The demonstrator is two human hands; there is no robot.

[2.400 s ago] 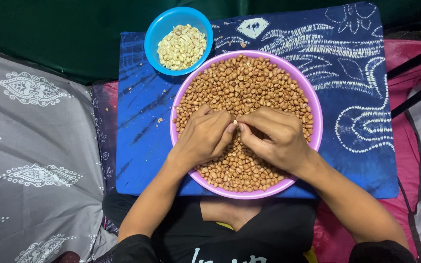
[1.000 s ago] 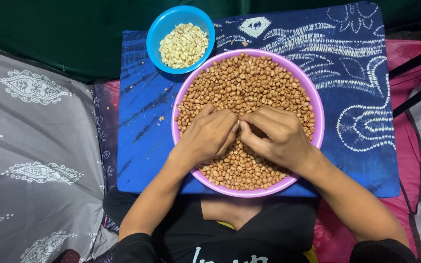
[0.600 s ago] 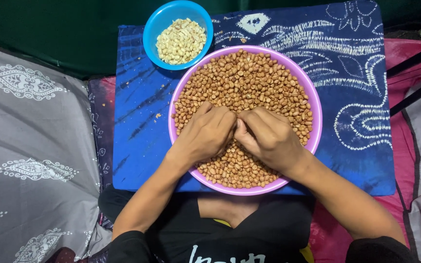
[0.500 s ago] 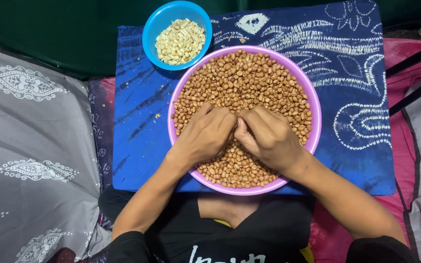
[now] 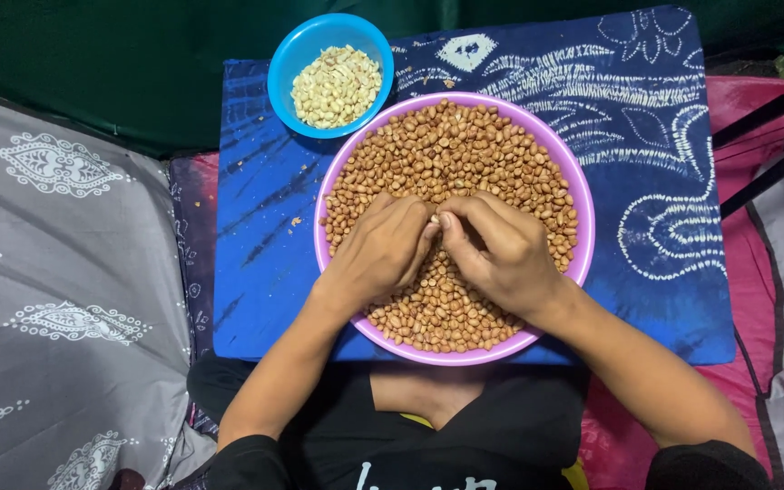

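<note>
Fingertips of both hands, left (image 5: 381, 252) and right (image 5: 499, 256), pinch one peanut (image 5: 435, 220) over the purple bowl (image 5: 583, 238), so skins drop inside; peeled nuts (image 5: 338, 85) sit just beyond it.

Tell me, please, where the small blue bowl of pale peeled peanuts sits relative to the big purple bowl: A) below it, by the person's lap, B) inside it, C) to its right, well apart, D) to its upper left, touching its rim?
D: the blue bowl lies at the upper left of the purple bowl, their rims meeting.
</note>
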